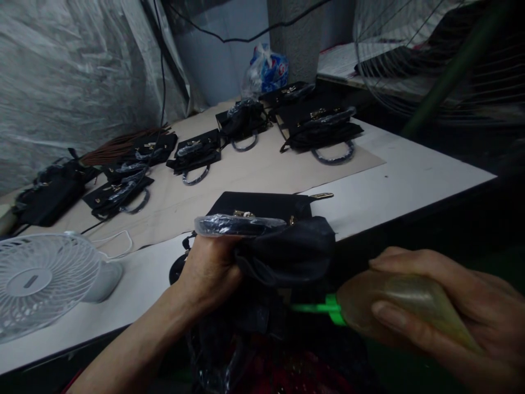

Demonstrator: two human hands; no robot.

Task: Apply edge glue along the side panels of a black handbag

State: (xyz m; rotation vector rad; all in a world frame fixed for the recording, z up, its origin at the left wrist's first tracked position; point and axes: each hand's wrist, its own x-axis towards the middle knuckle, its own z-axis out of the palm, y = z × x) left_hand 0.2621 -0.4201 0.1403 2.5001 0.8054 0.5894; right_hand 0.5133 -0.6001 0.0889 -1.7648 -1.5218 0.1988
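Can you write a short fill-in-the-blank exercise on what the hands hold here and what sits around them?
1. The left hand grips a ____ handbag with a plastic-wrapped handle.
2. The right hand holds a squeeze bottle with a ____ nozzle.
3. At the left of the table stands a white ____.
4. More handbags lie on the ____.

Missing words: black; green; fan; table

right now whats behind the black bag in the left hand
Behind the black bag held by the left hand, the white table carries a tan sheet with rows of black handbags. The table directly behind the bag is covered from view.
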